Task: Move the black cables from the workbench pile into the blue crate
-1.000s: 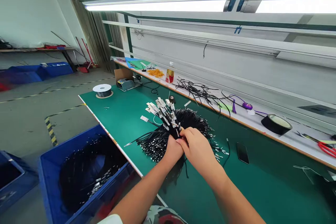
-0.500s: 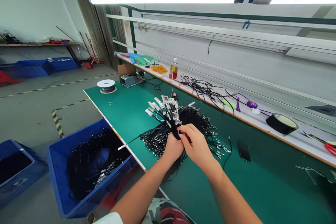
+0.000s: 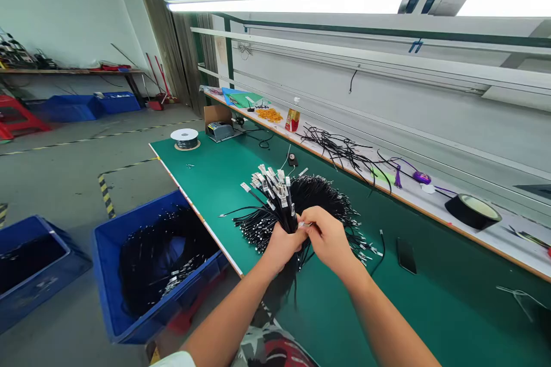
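A bundle of black cables (image 3: 282, 206) with silver connector ends fanned upward is gripped in my left hand (image 3: 283, 245). Close against it on the right, my right hand (image 3: 329, 241) pinches a small silver-white connector (image 3: 305, 224) between thumb and fingers. Behind and around both hands, a large pile of black cables (image 3: 316, 192) lies on the green table (image 3: 224, 183), many metal ends facing outward. Some cable lengths hang below my hands. The palm side of my left hand is hidden.
Blue bins (image 3: 105, 275) of cables stand at the left. On the table are a cable spool (image 3: 185, 136), a grey device (image 3: 220, 131) and a phone (image 3: 406, 256). The shelf bears loose black cables (image 3: 340, 148), black tape (image 3: 472, 210) and a bottle (image 3: 293, 117).
The view has shifted slightly, moving the scene right and down. A connector now shows between my right fingertips, and the cable ends above my left hand have changed their spread.
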The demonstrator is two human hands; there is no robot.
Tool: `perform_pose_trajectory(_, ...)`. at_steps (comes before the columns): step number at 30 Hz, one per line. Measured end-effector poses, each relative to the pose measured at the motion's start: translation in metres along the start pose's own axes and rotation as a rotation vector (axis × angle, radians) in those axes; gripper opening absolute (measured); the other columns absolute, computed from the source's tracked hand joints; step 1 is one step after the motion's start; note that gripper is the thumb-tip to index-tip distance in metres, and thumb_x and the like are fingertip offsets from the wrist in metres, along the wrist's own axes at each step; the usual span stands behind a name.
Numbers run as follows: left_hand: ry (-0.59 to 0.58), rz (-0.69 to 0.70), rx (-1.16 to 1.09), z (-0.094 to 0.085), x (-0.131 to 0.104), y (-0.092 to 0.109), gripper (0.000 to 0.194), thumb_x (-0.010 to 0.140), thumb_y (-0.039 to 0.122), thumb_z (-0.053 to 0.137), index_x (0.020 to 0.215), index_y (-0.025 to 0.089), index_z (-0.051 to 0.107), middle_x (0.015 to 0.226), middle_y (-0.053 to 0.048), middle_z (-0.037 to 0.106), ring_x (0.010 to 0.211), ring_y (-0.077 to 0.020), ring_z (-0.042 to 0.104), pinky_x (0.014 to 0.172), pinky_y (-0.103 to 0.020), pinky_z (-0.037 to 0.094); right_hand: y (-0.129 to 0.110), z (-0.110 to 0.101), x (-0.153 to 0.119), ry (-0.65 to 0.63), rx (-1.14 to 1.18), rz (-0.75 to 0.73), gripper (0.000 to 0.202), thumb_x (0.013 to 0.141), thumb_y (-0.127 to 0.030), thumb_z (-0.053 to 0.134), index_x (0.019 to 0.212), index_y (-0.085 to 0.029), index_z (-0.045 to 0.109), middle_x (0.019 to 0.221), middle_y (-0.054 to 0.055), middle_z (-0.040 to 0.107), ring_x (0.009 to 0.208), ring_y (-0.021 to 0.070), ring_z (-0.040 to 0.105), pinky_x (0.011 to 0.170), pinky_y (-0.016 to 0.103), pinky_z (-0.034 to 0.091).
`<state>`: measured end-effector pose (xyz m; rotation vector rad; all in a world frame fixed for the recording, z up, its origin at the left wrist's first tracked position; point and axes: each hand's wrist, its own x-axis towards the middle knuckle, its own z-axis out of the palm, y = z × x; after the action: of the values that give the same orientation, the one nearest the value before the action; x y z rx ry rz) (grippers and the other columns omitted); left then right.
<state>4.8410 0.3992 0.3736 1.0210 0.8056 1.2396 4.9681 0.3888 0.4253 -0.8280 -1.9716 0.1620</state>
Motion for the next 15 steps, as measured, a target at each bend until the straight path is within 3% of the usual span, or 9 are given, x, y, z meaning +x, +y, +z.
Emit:
perform_pose_trajectory(4, -0.073, -0.017, 0.014, 0.001, -0.007, -0.001, 0.050, 0.068, 0.053, 0.086, 0.077, 0.022, 0.048, 0.049, 0.014, 0.037, 0.040, -0.0047, 0.032, 0.040, -0.020, 0.028, -0.011, -0.010, 0.024, 0.140, 0.096, 0.110, 0.011, 0.091, -0.013, 0.059, 0.087, -0.024, 0.057, 0.084, -0.001, 0.064, 0.068, 0.0126, 0.058, 0.060, 0.025, 0.049)
perform_pose_trajectory(8, -0.148, 0.009, -0.056, 0.005, -0.013, -0.003, 0.062, 0.070, 0.076, 0.076, 0.077, 0.023, 0.045, 0.048, 0.014, 0.035, 0.038, -0.0037, 0.028, 0.038, -0.020, 0.026, -0.015, -0.016, 0.036, -0.011, 0.154, 0.225, 0.029, 0.086, -0.019, 0.066, 0.114, -0.024, 0.061, 0.101, 0.004, 0.069, 0.072, 0.0147, 0.062, 0.057, 0.027, 0.051)
perform_pose_trajectory(12, -0.167, -0.002, -0.092, 0.004, -0.016, -0.001, 0.065, 0.068, 0.079, 0.076, 0.072, 0.023, 0.042, 0.048, 0.014, 0.032, 0.039, -0.0027, 0.026, 0.038, -0.019, 0.022, -0.012, -0.014, 0.022, -0.076, 0.141, 0.099, 0.011, 0.092, -0.020, 0.063, 0.102, -0.023, 0.066, 0.105, 0.007, 0.071, 0.090, 0.0188, 0.068, 0.075, 0.033, 0.058)
perform_pose_trajectory(15, -0.161, -0.001, -0.104, 0.001, -0.017, 0.000, 0.065, 0.068, 0.077, 0.077, 0.074, 0.023, 0.043, 0.046, 0.015, 0.032, 0.039, -0.0029, 0.026, 0.039, -0.019, 0.023, -0.012, -0.013, 0.010, -0.137, 0.102, 0.016, 0.014, 0.095, -0.016, 0.061, 0.105, -0.024, 0.067, 0.116, 0.009, 0.068, 0.102, 0.0206, 0.067, 0.083, 0.035, 0.058)
